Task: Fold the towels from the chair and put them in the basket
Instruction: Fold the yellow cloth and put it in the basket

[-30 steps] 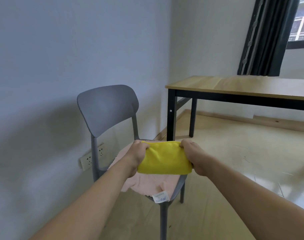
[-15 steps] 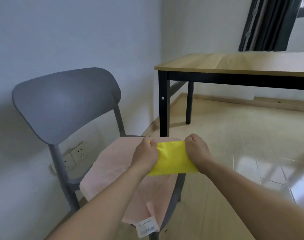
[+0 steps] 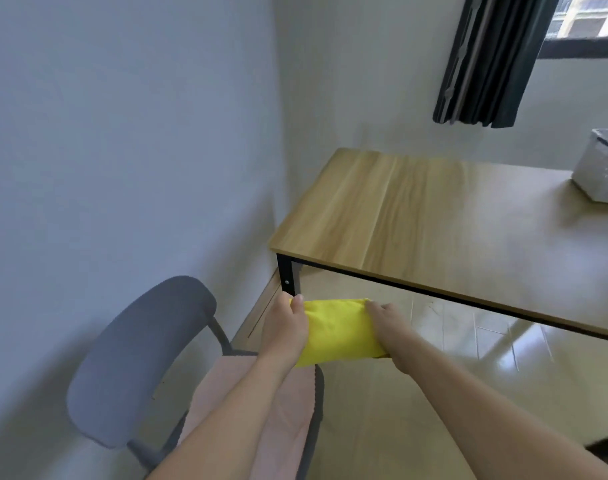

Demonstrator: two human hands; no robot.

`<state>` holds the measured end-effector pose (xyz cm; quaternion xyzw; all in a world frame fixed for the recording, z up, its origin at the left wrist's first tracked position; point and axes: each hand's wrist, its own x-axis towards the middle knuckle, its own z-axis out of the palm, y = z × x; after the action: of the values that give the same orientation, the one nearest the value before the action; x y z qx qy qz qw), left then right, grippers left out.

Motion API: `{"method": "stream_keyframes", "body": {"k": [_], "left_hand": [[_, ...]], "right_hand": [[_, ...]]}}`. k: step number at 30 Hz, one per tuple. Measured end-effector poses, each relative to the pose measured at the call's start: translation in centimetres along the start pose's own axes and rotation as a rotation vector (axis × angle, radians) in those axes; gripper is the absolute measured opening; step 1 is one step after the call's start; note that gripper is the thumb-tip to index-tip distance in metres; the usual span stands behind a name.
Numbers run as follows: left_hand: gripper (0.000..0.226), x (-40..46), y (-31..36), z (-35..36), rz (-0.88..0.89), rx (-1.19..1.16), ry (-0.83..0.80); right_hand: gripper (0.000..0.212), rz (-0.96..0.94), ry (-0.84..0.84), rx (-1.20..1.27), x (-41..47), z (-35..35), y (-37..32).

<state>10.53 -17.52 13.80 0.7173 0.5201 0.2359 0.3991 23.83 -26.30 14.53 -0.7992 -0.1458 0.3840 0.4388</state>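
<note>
both hands (image 3: 288, 329) (image 3: 387, 320) gripping the folded yellow cloth towel (image 3: 337, 332), white woven basket (image 3: 604, 168) next, pink towel (image 3: 261, 403) unfolded on the grey plastic chair (image 3: 140, 348).

Pink towel (image 3: 257, 403) is spread on grey chair (image 3: 140, 358) below hands; white basket (image 3: 604, 168) is set on wooden table (image 3: 434, 216) beyond them.

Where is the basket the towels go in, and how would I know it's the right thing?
Look at the big wooden table by the wall with the dark curtain. Follow its top to the far right end, at the edge of the picture: the basket stands there. It is whitish and box-shaped, and it is the only thing seen on the table.
</note>
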Motion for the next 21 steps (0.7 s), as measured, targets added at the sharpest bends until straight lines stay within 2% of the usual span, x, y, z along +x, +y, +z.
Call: {"method": "stream_keyframes", "body": {"k": [4,8,15,21], "left_hand": [[0.028,-6.8,9.1,-5.4,-0.035,0.016,-0.033],[0.026,-11.1,14.1,-8.0,-0.054,-0.023,0.0],[0.028,-10.3,17.5,-6.6,-0.038,-0.085,-0.06],[0.033,-9.3,22.6,-2.6,-0.137,-0.298,-0.197]], "right_hand": [[0.055,0.101,-0.054,-0.042,-9.2,-6.1,-5.0],[0.044,0.005,-0.017,-0.029,-13.9,-9.2,-7.3],[0.047,-0.111,0.154,0.067,-13.7,-12.8,-8.2],[0.034,-0.048,0.128,0.291,-12.0,-19.7,-8.9]]}}
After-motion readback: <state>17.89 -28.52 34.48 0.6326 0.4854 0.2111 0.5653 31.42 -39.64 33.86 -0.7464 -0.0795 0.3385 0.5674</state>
